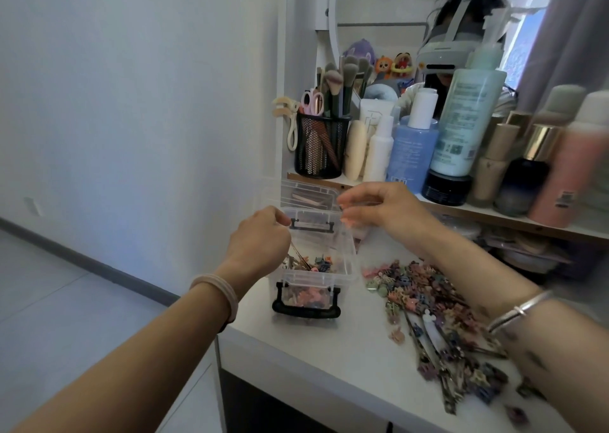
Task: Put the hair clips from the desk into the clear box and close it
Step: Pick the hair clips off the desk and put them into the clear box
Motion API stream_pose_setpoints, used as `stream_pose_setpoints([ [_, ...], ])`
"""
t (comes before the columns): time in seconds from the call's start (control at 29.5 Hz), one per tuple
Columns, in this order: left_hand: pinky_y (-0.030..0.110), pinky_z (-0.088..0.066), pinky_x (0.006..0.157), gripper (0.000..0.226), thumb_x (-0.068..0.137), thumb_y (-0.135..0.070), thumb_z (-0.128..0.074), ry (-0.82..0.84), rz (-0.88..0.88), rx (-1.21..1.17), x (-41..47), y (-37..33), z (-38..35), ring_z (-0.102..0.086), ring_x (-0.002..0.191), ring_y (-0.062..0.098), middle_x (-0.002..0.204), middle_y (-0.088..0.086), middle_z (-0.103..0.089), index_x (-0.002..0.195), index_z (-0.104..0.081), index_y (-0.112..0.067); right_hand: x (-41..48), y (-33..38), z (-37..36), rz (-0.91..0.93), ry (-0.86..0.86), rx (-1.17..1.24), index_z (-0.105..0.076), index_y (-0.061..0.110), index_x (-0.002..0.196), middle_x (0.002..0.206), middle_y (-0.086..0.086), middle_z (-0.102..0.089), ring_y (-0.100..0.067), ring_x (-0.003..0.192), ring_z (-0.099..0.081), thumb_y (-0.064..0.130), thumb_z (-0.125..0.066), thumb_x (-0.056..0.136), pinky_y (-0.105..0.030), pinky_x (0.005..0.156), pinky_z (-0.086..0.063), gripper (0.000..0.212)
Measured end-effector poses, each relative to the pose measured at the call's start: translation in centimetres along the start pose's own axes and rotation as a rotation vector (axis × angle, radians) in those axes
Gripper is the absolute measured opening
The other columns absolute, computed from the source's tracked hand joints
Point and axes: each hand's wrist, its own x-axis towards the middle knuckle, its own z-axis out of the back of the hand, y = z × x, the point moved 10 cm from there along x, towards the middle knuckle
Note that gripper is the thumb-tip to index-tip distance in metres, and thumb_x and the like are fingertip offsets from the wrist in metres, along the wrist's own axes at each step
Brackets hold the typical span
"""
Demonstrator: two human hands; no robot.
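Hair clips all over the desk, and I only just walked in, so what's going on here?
A person is sorting hair clips into a clear box at the desk's corner. The box is open and already holds some clips. The left hand is at the box's near-left rim; the right hand hovers above its far side with fingers loosely curled, and I can't tell if it holds anything. A big pile of clips lies on the desk to the right of the box.

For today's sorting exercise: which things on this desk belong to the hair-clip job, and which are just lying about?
Part of the job:
clear box
lid
hair clips
left hand
right hand

Just lying about:
mesh brush pot
blue bottle
tall green bottle
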Motion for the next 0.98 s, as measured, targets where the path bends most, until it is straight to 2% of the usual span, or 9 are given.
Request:
stream_pose_setpoints([
  [0.07,0.042,-0.047,0.096,0.035,0.092,-0.007,-0.036,0.000,-0.002,0.000,0.0,-0.1,-0.1,-0.057,0.107,0.029,0.122,0.007,-0.056,0.120,-0.055,-0.015,-0.1,0.4,-1.0,0.014,0.075,-0.004,-0.065,0.016,0.112,0.101,0.009,-0.066,0.001,0.092,-0.062,0.008,-0.066,0.082,-0.014,0.085,-0.051,0.031],
  [0.17,0.042,-0.047,0.096,0.035,0.092,-0.007,-0.036,-0.004,-0.001,0.001,-0.1,0.0,-0.1,-0.057,0.106,0.029,0.120,0.007,-0.057,0.120,-0.055,-0.015,0.1,-0.4,1.0,-0.010,-0.069,-0.061,-0.060,0.016,0.122,0.111,0.004,-0.064,-0.011,0.107,-0.061,0.010,-0.060,0.088,-0.031,0.101,-0.046,0.035],
  [0.24,0.042,-0.047,0.095,0.034,0.092,-0.007,-0.036,-0.009,-0.003,0.006,-0.1,0.0,-0.1,-0.057,0.106,0.029,0.120,0.007,-0.057,0.119,-0.055,-0.015,-0.1,-2.0,2.1,-0.070,-0.102,-0.359,-0.060,0.017,0.121,0.116,0.002,-0.062,-0.015,0.109,-0.058,0.014,-0.056,0.090,-0.031,0.102,-0.043,0.031],
  [0.3,0.040,-0.047,0.094,0.034,0.092,-0.007,-0.036,-0.013,-0.005,0.009,-0.2,0.0,-0.1,-0.057,0.105,0.028,0.121,0.006,-0.057,0.120,-0.055,-0.015,-0.6,-4.8,1.1,-0.164,0.080,-0.730,-0.065,0.016,0.114,0.119,0.000,-0.064,-0.016,0.105,-0.058,0.023,-0.055,0.091,-0.028,0.093,-0.043,0.026],
  [0.37,0.039,-0.047,0.093,0.035,0.092,-0.007,-0.036,-0.014,-0.008,0.011,-0.2,-0.1,-0.1,-0.057,0.105,0.027,0.123,0.006,-0.057,0.120,-0.055,-0.015,-1.5,-7.6,0.1,-0.266,0.245,-0.881,-0.069,0.014,0.105,0.114,-0.002,-0.067,-0.016,0.099,-0.059,0.033,-0.057,0.089,-0.029,0.090,-0.046,0.028],
  [0.47,0.039,-0.046,0.094,0.035,0.092,-0.007,-0.036,-0.016,-0.013,0.016,-0.2,-0.3,-0.1,-0.057,0.106,0.028,0.125,0.006,-0.056,0.120,-0.054,-0.015,-1.9,-8.2,-0.6,-0.276,0.276,-0.871,-0.071,0.017,0.099,0.108,-0.001,-0.070,-0.016,0.099,-0.060,0.040,-0.060,0.085,-0.032,0.091,-0.048,0.030],
  [0.64,0.040,-0.046,0.095,0.034,0.093,-0.008,-0.035,-0.009,-0.007,0.017,-0.1,-0.1,-0.2,-0.057,0.106,0.028,0.124,0.006,-0.057,0.121,-0.054,-0.015,-1.8,-6.9,-2.3,-0.190,0.327,-0.881,-0.068,0.019,0.109,0.112,0.001,-0.067,-0.010,0.091,-0.053,0.025,-0.063,0.085,-0.020,0.077,-0.038,0.025],
  [0.81,0.040,-0.047,0.094,0.034,0.092,-0.007,-0.035,-0.005,-0.005,0.007,-0.1,-0.1,-0.2,-0.054,0.095,0.024,0.108,0.004,-0.056,0.120,-0.054,-0.016,-1.5,-6.6,-2.5,-0.139,0.289,-0.943,-0.068,0.016,0.110,0.115,-0.003,-0.067,-0.019,0.106,-0.058,0.006,-0.057,0.085,-0.018,0.076,-0.037,0.029],
  [0.98,0.039,-0.047,0.092,0.034,0.092,-0.006,-0.035,-0.003,-0.011,0.000,-0.1,-0.1,-0.2,-0.052,0.090,0.022,0.100,0.001,-0.053,0.120,-0.054,-0.015,-1.1,-6.2,-1.8,-0.115,0.236,-0.880,-0.071,0.012,0.105,0.110,-0.003,-0.068,-0.016,0.101,-0.060,-0.002,-0.058,0.082,-0.016,0.076,-0.040,0.029],
])
